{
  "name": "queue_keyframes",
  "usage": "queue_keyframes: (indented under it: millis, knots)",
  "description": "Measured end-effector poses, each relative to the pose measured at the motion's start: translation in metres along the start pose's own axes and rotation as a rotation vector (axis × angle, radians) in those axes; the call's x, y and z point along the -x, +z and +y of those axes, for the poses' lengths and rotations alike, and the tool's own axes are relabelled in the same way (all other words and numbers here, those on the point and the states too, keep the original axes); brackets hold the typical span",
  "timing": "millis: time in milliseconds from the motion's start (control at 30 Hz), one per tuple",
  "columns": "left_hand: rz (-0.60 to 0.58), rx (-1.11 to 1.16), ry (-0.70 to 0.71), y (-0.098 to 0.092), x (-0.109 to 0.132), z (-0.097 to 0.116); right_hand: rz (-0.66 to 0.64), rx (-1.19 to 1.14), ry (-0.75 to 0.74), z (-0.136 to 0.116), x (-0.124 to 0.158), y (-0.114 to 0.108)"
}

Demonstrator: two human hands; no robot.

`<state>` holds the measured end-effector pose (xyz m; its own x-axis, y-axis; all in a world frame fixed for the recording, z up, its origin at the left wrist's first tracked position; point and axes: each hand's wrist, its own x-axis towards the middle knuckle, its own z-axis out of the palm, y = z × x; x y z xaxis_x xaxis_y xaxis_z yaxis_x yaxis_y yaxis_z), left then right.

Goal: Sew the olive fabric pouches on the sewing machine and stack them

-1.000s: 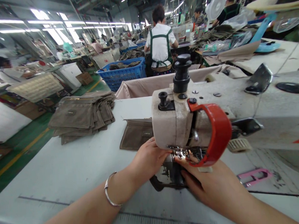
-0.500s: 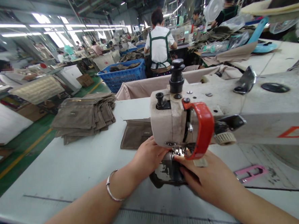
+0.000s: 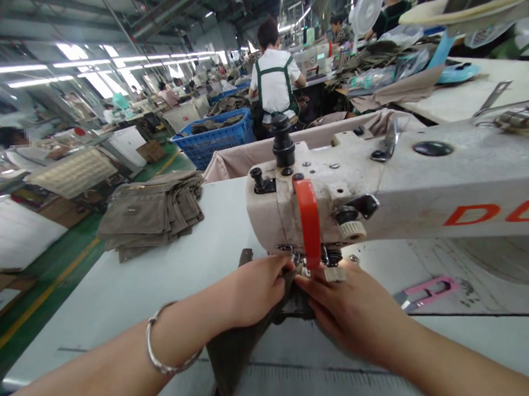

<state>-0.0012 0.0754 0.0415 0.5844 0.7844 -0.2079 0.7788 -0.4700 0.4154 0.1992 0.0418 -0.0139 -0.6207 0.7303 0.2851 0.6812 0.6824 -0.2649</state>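
At the centre of the frame, the left hand [image 3: 256, 288] pinches a piece of brown cloth [image 3: 233, 358] between thumb and fingers, just beside the foot of the sewing machine [image 3: 270, 215]; the cloth slants from there down to the lower middle, over the table [image 3: 109, 297]. The right hand [image 3: 347, 306] lies right of the foot, fingertips by the cloth's edge, but whether it grips anything I cannot tell, as the machine's head and the red guard [image 3: 310, 225] cover part of it. The main risk, I judge, is a fingertip caught by the needle if the machine ran while both hands are this close. The cloth could also skew or pucker, since it stands tilted and bunched under the left wrist, and a tug on its low end might drag the edge out of line. The pink snips [image 3: 431, 290], right of the right hand, could be knocked by a sweeping forearm. The pile of brown pouches [image 3: 135, 215] at left leans unevenly and might slide if bumped.
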Motion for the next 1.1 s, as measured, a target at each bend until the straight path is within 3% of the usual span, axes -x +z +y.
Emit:
queue_keyframes:
  millis: [100, 233, 433, 633, 867, 1000, 1100]
  knots:
    - [0.015, 0.009, -0.049, -0.003, 0.002, 0.001, -0.032, 0.031, 0.015, -0.005, -0.002, 0.001]
    - [0.073, -0.190, 0.036, 0.006, 0.003, 0.008, -0.020, 0.072, 0.014, -0.007, -0.002, 0.005]
    - [-0.046, -0.440, -0.019, 0.019, -0.001, 0.029, -0.016, 0.068, 0.008, -0.006, -0.001, 0.004]
    - [-0.002, -0.465, 0.038, 0.032, 0.004, 0.023, -0.013, 0.101, -0.005, -0.006, -0.001, 0.004]
    - [0.025, -0.366, 0.005, 0.035, 0.001, 0.030, -0.027, 0.107, -0.003, -0.007, -0.003, 0.005]
    - [0.052, -0.154, -0.032, 0.015, 0.002, 0.028, -0.003, 0.092, 0.011, -0.005, -0.003, 0.007]
    - [0.091, 0.084, -0.101, -0.006, 0.018, 0.006, 0.004, 0.086, -0.003, -0.004, -0.001, 0.009]
